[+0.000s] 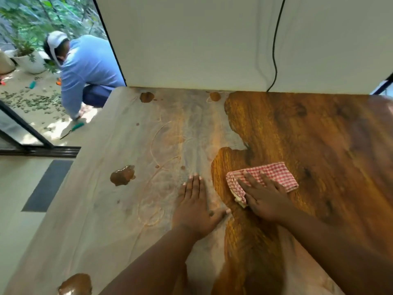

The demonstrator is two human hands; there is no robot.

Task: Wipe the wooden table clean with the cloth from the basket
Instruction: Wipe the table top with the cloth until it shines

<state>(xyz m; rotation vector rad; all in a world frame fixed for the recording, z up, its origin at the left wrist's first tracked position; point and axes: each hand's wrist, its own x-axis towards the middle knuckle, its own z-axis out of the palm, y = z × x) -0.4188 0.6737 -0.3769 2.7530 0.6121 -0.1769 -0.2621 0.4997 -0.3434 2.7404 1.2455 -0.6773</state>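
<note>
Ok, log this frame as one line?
phase: wiping | right hand: pressing cloth flat on table | left hand: flat on table | right part clean, left part filmy, brown puddle left

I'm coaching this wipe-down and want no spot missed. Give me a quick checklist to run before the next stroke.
1. Cloth under the wiping hand: ok. The right hand presses the checked cloth flat.
2. Bracing hand placed: ok. The left hand lies flat on the wooden table.
3. Right part wiped: ok, the wood shows dark and glossy.
4. Left part clean: not ok, a pale film covers it.
5. Spills gone: not ok. A brown puddle and a near-edge puddle remain.
6. Cloth still clean underneath: cannot tell.
</note>
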